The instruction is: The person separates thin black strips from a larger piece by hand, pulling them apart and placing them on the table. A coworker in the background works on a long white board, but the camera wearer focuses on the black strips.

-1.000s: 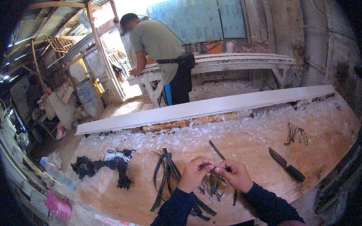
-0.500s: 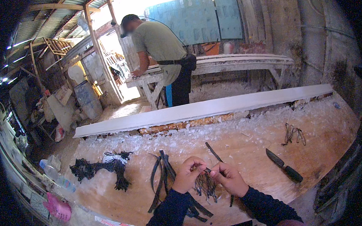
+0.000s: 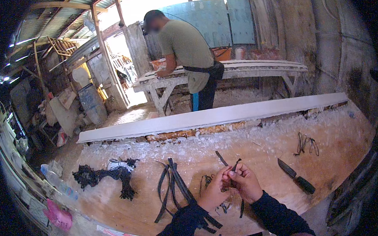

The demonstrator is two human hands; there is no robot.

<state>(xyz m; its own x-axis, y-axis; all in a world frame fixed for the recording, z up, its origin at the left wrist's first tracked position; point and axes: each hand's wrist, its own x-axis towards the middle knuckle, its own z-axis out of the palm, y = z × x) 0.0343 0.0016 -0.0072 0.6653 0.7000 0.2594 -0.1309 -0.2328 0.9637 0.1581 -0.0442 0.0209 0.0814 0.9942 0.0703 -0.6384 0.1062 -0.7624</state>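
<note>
Over the wooden tabletop point(image 3: 271, 169) my left hand point(image 3: 216, 189) and my right hand point(image 3: 247, 185) meet, fingertips almost touching. Both pinch a thin black strip point(image 3: 236, 165), whose short end sticks up between them; the rest is hidden by my fingers. Beneath my hands lies a tangle of thin dark cords point(image 3: 205, 181), partly covered. Another flat dark strip point(image 3: 221, 158) rests just beyond my fingers. Left of my left wrist, several long black strips point(image 3: 173, 184) are spread out. A knife with a black handle point(image 3: 296, 175) lies right of my right hand.
Bundled black cords point(image 3: 123, 180) with a white tie lie at left. A small cord loop point(image 3: 305, 144) is at far right. A long white plaster-like bar point(image 3: 214, 116) spans the table's far edge. Beyond it, a person point(image 3: 190, 50) bends over another bench point(image 3: 254, 68).
My hands have shifted right and drawn closer together. The strip between them has turned, one end now pointing up. The other person has moved to the right along the far bench.
</note>
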